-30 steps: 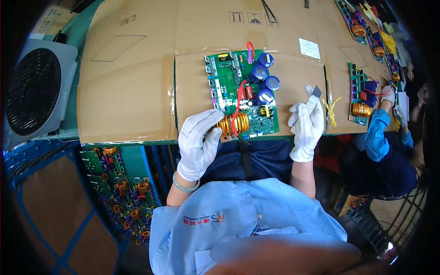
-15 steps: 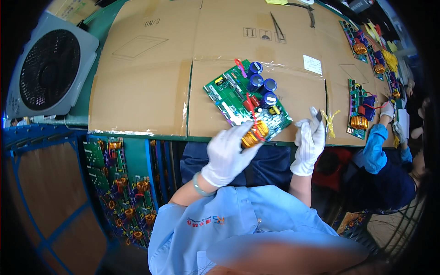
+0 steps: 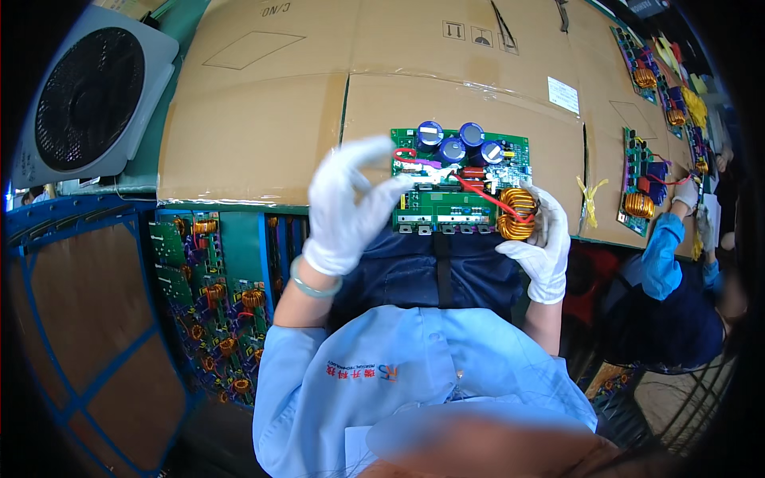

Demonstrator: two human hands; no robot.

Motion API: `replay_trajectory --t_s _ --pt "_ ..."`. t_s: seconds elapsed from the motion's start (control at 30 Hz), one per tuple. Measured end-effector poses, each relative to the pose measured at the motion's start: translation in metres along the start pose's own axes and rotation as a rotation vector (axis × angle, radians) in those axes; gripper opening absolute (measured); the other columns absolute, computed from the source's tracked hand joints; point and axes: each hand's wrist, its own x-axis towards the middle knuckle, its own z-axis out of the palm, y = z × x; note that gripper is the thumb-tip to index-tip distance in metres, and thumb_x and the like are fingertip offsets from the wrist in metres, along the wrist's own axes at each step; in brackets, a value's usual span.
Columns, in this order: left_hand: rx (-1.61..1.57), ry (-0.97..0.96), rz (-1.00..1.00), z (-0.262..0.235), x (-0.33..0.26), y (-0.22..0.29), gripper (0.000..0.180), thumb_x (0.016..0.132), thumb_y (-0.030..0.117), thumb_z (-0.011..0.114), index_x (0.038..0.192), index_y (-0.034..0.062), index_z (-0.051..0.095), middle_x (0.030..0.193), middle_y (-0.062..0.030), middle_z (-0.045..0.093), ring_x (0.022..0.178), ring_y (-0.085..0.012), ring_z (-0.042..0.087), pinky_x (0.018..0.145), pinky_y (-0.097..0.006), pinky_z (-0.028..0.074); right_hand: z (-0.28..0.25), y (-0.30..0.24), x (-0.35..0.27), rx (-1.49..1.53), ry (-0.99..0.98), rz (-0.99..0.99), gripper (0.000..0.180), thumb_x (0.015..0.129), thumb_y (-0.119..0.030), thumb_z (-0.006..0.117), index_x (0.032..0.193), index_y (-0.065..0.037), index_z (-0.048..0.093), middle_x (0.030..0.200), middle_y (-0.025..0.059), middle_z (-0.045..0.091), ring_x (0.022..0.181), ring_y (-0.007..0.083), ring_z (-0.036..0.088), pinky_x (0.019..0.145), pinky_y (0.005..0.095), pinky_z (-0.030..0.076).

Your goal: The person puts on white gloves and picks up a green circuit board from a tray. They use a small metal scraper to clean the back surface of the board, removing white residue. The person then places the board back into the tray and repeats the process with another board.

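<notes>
A green circuit board [image 3: 446, 199] sits squarely before me at the near edge of the cardboard-covered table. Blue capacitors [image 3: 452, 149] stand along its far side. A copper-wound coil [image 3: 516, 215] fills its near right corner, and a red wire [image 3: 478, 190] crosses the board to it. My right hand [image 3: 546, 243], in a white glove, grips the board at this corner, fingers around the coil's outer side and thumb below. At the board's left edge my left hand [image 3: 351, 203], also gloved, is open, thumb and forefinger apart near the looped red wire [image 3: 405, 156]; contact is unclear.
Cardboard sheets [image 3: 255, 135] cover the table, with tweezers [image 3: 504, 24] at the back and yellow ties [image 3: 590, 199] on the right. A fan [image 3: 92, 95] stands left, above a rack of boards [image 3: 215, 295]. At right, a co-worker's gloved hand [image 3: 685, 193] is beside another board [image 3: 635, 187].
The board has turned to lie square and come nearer, its coil now at the right. My left hand left the coil for the left edge; my right hand has taken the coil corner.
</notes>
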Motion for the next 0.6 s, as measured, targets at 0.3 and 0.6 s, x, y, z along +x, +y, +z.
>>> replay_trajectory --t_s 0.3,0.6 --pt "0.219 -0.419 0.508 0.020 0.051 -0.011 0.115 0.060 0.066 0.080 0.149 0.0037 0.042 0.149 -0.0230 0.045 0.138 -0.0439 0.041 0.116 -0.048 0.033 -0.005 -0.010 0.039 -0.599 -0.179 -0.315 0.076 0.063 -0.041 0.094 0.118 -0.003 0.059 0.109 0.0132 0.072 0.096 0.0295 0.072 0.087 0.0360 0.058" --pt "0.166 -0.549 0.359 0.032 0.080 -0.011 0.084 0.073 0.057 0.079 0.138 0.0083 0.057 0.134 -0.0183 0.061 0.129 -0.0365 0.053 0.109 -0.044 0.042 -0.017 -0.040 0.086 -0.561 -0.286 -0.318 0.072 0.057 -0.040 0.095 0.109 -0.001 0.063 0.086 0.0108 0.067 0.073 0.0251 0.067 0.072 0.0321 0.055"
